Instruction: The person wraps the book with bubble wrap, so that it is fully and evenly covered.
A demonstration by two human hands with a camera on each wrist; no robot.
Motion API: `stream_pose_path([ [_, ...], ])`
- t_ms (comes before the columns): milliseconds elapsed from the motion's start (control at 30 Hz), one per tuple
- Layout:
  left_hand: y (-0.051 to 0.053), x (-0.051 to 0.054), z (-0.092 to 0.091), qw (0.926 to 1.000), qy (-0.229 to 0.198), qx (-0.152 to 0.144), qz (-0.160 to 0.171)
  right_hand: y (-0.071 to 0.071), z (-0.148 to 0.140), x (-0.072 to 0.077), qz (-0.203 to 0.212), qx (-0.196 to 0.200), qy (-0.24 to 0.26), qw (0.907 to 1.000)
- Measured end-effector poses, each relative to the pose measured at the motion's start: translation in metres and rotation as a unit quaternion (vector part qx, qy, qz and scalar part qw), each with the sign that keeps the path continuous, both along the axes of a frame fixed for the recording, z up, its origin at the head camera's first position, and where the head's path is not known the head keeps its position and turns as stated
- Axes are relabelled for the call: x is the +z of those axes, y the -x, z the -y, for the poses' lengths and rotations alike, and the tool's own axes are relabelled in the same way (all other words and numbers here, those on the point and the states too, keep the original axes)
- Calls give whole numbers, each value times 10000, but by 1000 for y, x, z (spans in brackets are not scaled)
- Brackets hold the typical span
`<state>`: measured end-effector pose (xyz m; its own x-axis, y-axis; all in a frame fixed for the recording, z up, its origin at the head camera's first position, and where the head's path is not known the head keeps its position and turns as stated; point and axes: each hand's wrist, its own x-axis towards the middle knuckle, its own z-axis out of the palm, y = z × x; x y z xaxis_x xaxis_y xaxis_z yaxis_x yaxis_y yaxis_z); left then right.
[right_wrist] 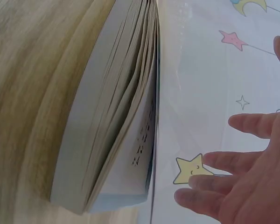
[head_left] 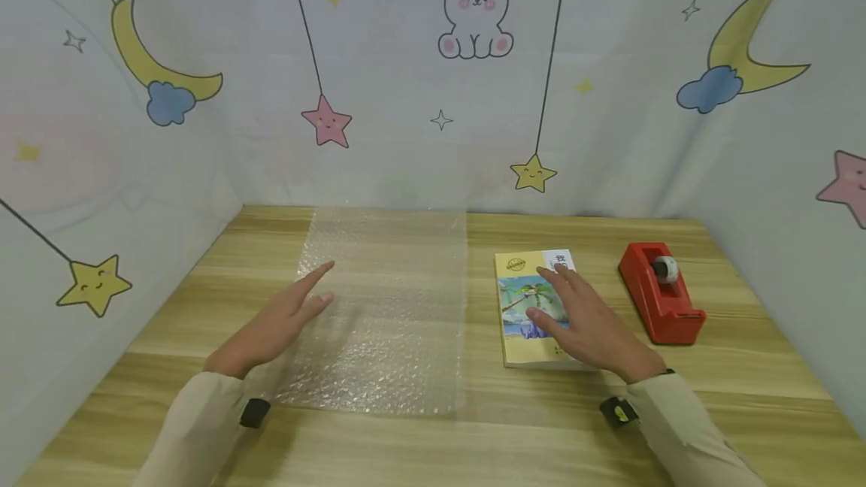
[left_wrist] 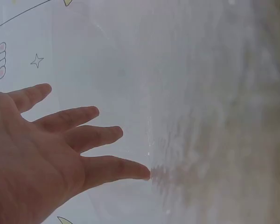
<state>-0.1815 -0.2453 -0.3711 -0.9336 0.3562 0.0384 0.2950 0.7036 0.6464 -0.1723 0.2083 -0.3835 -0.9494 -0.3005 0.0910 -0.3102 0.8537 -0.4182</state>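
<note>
At the bottom of the frame, your pale sleeves (head_left: 192,427) reach in over the wood-grain tabletop (head_left: 534,442). Your left hand (head_left: 271,329), left of centre, grips nothing; its straight fingers spread over the left side of the clear bubble wrap (head_left: 399,322), which lies flat around mid-frame. Your right hand (head_left: 591,325), right of centre, is likewise spread and holding nothing, above the yellow-and-blue book (head_left: 517,303), hiding part of its cover. At the right, near the book, sits a red tape dispenser (head_left: 670,316). A white printed curtain (head_left: 406,58) fills the upper frame.
</note>
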Motion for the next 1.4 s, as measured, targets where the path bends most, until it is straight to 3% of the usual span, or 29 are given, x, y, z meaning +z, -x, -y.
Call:
stream_pose_path([
  [233, 4, 1, 9, 9994, -277, 69, 216, 3, 3, -2, 86, 199, 407, 9989],
  [800, 18, 6, 25, 9962, -201, 723, 440, 5, 11, 3, 423, 317, 958, 9940],
  [1133, 21, 2, 33, 9932, -254, 815, 794, 6, 22, -1, 531, 444, 1291, 9892],
  [1400, 22, -3, 36, 9919, -197, 796, 966, 6, 35, -4, 814, 734, 1761, 9783],
])
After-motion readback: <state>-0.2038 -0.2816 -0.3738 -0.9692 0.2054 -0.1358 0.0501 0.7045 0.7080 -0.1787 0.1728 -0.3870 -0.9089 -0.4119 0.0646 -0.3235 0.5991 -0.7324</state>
